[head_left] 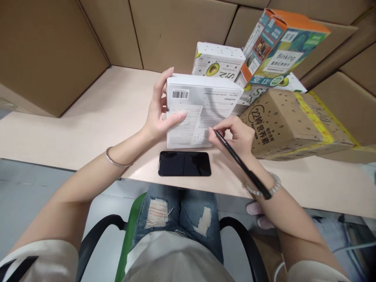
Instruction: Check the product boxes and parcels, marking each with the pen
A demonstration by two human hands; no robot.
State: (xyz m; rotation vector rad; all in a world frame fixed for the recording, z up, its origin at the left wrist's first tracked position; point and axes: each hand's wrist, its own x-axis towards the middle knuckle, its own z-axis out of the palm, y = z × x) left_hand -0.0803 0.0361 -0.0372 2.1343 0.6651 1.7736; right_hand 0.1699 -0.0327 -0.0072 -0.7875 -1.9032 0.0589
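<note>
A white printed box (217,92) with a barcode stands upright on the table, its text side facing me. My left hand (161,109) grips it by the left edge, thumb across the front and fingers behind. A black pen (242,164) is pinched in my right hand (236,137). Its tip is close to the lower right of the box's printed side; I cannot tell whether it touches. Just in front of the box, a black smartphone (184,163) lies flat, screen up and dark.
Behind stands a white avocado-print box (219,58). To the right are a tall orange-topped box (282,47) and a brown carton (273,121) with yellow tape. Large cardboard boxes (179,33) line the table's (96,102) back; another carton (49,55) stands left.
</note>
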